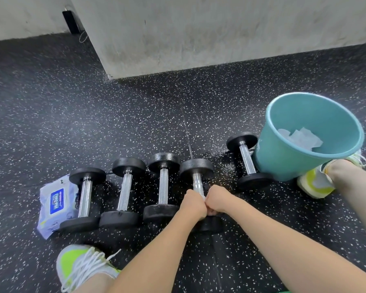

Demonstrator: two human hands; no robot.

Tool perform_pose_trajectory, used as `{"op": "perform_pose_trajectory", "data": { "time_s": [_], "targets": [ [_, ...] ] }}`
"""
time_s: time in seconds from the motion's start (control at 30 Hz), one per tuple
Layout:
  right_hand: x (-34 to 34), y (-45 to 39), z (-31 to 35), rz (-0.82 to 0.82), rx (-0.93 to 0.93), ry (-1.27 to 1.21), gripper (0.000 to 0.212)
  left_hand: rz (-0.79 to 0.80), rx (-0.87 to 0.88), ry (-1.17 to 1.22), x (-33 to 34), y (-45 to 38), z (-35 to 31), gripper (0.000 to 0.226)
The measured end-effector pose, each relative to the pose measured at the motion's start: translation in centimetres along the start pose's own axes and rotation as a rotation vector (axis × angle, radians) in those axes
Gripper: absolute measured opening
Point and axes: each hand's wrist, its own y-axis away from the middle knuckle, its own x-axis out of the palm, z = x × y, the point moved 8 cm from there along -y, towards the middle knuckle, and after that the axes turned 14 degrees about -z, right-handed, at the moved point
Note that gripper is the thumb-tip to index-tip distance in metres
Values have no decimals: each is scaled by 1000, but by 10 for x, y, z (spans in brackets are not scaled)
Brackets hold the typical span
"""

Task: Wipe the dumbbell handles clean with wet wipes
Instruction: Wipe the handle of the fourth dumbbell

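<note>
Crumpled white wipes lie in the teal bucket, tilted on the speckled floor at far right, touching a lone dumbbell. Four more dumbbells sit in a row, left of it. Both hands meet, fists closed, on the near end of the fourth dumbbell's handle: left hand, right hand, a bit of white wipe between them. A wet wipes pack lies at left.

the dumbbells have shiny metal handles, finely knurled, and matt black ends with a pebbled skin. the floor is dull black rubber flecked white. the bucket is smooth teal plastic. the wipes pack is glossy, crinkled plastic film. the wall is rough grey concrete.
</note>
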Motion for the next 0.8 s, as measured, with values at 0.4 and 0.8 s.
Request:
{"op": "perform_pose_trajectory", "data": {
  "time_s": [0.4,0.8],
  "targets": [
    [-10,-10,-3,-221,28,-190,27,-172,60,70,-11,-5,-10,30],
    [-27,-24,-12,-348,115,-486,49,-302,41,204,-20,-25,-23,13]
  ]
}}
